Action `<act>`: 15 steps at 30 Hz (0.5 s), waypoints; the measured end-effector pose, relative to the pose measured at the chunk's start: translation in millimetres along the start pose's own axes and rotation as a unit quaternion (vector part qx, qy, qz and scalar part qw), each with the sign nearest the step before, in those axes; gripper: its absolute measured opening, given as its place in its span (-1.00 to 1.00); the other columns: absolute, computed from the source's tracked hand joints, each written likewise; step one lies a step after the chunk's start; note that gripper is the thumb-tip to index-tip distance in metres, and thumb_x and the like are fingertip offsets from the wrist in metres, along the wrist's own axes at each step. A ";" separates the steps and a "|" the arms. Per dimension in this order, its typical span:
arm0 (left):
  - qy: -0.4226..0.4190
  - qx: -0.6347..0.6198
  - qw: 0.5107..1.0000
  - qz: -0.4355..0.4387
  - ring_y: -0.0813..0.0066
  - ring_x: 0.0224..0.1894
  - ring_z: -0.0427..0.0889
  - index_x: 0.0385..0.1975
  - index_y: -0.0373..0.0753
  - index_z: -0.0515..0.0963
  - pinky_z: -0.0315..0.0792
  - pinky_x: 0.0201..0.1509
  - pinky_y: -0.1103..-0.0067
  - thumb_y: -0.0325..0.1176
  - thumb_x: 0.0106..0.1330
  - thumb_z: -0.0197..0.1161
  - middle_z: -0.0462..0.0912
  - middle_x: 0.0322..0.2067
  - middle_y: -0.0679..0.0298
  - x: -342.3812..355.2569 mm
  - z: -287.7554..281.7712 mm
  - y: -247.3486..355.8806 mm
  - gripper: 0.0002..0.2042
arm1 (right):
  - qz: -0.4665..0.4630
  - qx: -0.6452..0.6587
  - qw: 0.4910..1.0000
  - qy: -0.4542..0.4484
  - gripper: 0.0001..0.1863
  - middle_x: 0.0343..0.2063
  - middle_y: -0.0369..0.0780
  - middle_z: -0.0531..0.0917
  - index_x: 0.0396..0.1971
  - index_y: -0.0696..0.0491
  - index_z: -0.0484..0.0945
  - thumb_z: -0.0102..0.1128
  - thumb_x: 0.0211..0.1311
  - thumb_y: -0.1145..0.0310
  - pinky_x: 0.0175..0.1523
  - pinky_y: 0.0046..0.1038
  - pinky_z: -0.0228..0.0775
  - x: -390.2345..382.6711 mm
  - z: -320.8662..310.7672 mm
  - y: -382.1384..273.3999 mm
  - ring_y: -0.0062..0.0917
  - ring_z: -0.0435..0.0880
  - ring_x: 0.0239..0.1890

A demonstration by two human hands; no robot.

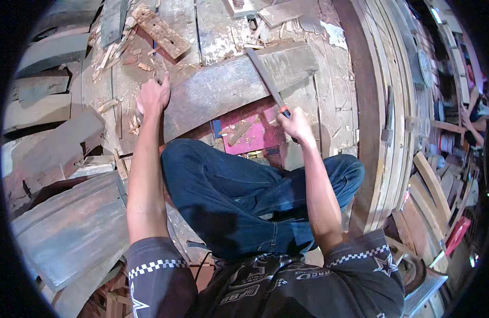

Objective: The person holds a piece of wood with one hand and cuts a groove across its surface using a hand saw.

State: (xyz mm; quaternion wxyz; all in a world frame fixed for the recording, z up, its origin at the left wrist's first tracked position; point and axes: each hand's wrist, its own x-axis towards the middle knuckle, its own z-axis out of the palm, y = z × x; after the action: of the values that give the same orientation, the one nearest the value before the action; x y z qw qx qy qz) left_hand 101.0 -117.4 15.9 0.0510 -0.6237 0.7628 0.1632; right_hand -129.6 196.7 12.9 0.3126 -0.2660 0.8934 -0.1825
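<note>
My right hand [296, 125] is wrapped round the red and black handle of a long, flat, grey file [265, 76]. The file slants away from me, its blade lying across a thick wooden beam [223, 87]. This beam stretches crosswise in front of my knees, with its right end farther away. At the beam's left end is my left hand [154, 94], fingers curled and one digit pointing away from me. What those fingers hold, if anything, is hidden. Partly under the beam's near side, a pink sheet [249, 130] lies with a wood scrap [239, 133] on it.
A notched wood block [160, 33] lies beyond my left hand among chips. Stacked planks [75, 222] crowd the left. Long timbers [379, 106] run along the right, with a hammer-like tool [388, 119] on them. Another person's arm [471, 124] shows at far right.
</note>
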 end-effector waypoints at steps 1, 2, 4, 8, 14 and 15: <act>0.001 -0.007 1.000 0.005 -0.06 -0.03 0.62 -0.15 -0.22 0.67 0.44 0.07 0.20 0.25 0.28 -0.08 0.64 -0.15 -0.15 -1.3 -1.2 -0.5 -0.37 | 0.031 0.026 0.997 -0.068 -0.61 -0.59 0.04 0.61 -0.33 0.22 0.62 0.31 0.01 0.16 -0.25 -0.22 0.50 -1.4 -7.6 4.6 -0.19 0.71 -0.43; -0.005 -0.014 1.000 -0.001 -0.06 -0.03 0.62 -0.14 -0.24 0.66 0.43 0.08 0.20 0.26 0.29 -0.10 0.64 -0.16 -0.16 -0.8 -2.6 -1.9 -0.35 | -0.029 0.043 0.998 -0.037 -0.67 -0.67 -0.07 0.59 -0.39 0.22 0.56 0.30 0.11 0.20 -0.42 -0.28 0.50 -10.3 -5.8 11.8 -0.35 0.67 -0.60; -0.006 -0.008 1.000 -0.007 -0.07 -0.03 0.62 -0.14 -0.24 0.66 0.43 0.08 0.20 0.27 0.29 -0.11 0.64 -0.16 -0.16 3.7 1.5 -2.7 -0.34 | 0.043 0.170 0.982 -0.076 -0.70 -0.66 -0.10 0.60 -0.44 0.20 0.52 0.27 0.18 0.23 -0.51 -0.35 0.46 -31.5 -11.3 0.0 -0.42 0.64 -0.65; -0.002 -0.004 1.000 0.002 -0.08 -0.02 0.62 -0.13 -0.27 0.65 0.43 0.08 0.20 0.28 0.28 -0.13 0.64 -0.15 -0.16 5.7 3.8 -10.7 -0.32 | 0.109 0.226 0.960 -0.125 -0.68 -0.71 -0.20 0.60 -0.57 0.13 0.45 0.18 0.33 0.26 -0.70 -0.56 0.34 -48.4 -5.6 2.4 -0.60 0.55 -0.78; -0.026 -0.021 0.999 0.007 -0.10 -0.02 0.60 -0.12 -0.30 0.63 0.42 0.07 0.18 0.30 0.29 -0.13 0.63 -0.15 -0.18 2.1 -2.6 -5.1 -0.30 | 0.059 -0.017 0.998 0.005 -0.69 -0.56 0.09 0.64 -0.43 0.23 0.61 0.25 0.16 0.22 -0.25 -0.20 0.54 -44.3 34.3 28.3 -0.08 0.70 -0.42; -0.026 -0.022 0.999 0.006 -0.10 -0.02 0.60 -0.12 -0.30 0.63 0.42 0.07 0.18 0.30 0.29 -0.13 0.63 -0.15 -0.18 2.3 -2.6 -4.7 -0.30 | 0.058 -0.018 0.998 0.006 -0.69 -0.56 0.09 0.64 -0.43 0.23 0.61 0.25 0.16 0.22 -0.25 -0.20 0.54 -40.8 37.9 27.6 -0.08 0.70 -0.42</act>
State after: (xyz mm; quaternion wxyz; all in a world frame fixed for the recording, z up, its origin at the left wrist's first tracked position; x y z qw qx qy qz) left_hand 105.4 -121.2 16.8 0.0558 -0.6154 0.7612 0.1965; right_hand -87.8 236.6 -9.9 0.3126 -0.2185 0.9122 -0.1496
